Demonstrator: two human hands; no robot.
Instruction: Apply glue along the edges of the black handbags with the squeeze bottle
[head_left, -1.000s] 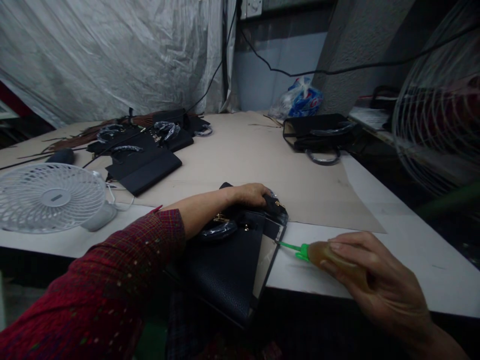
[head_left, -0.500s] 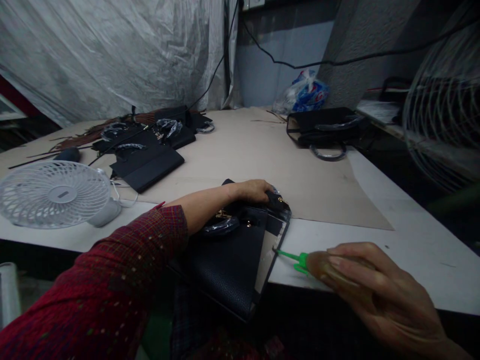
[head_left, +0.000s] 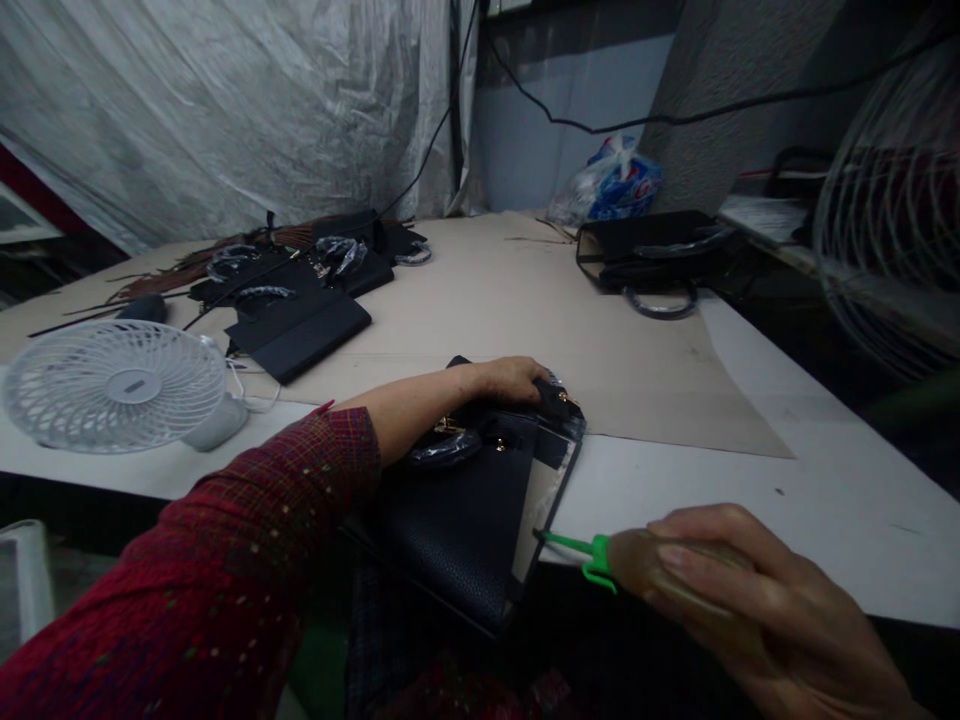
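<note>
A black handbag (head_left: 442,530) lies at the table's front edge, partly overhanging it, with its pale side panel (head_left: 534,505) facing right. My left hand (head_left: 514,380) is closed on the bag's far upper part; the fingertips are partly hidden. In my right hand (head_left: 750,590) is a brownish squeeze bottle (head_left: 637,565) with a green nozzle (head_left: 570,543), the fingers wrapped round its body. The dark nozzle tip is at the pale panel, near its right edge. A plastic-wrapped handle (head_left: 446,449) rests on the bag's front.
A white fan (head_left: 120,385) stands at the left. Several black bags (head_left: 300,335) lie behind it, and another black bag (head_left: 645,255) is at the back right. Beige sheeting (head_left: 495,300) covers much of the white table (head_left: 675,490). A large wire fan guard (head_left: 885,230) is at the far right.
My right hand has moved the bottle nearer to me, and its tip has gone down along the bag's pale side panel. My left hand keeps its place on the bag.
</note>
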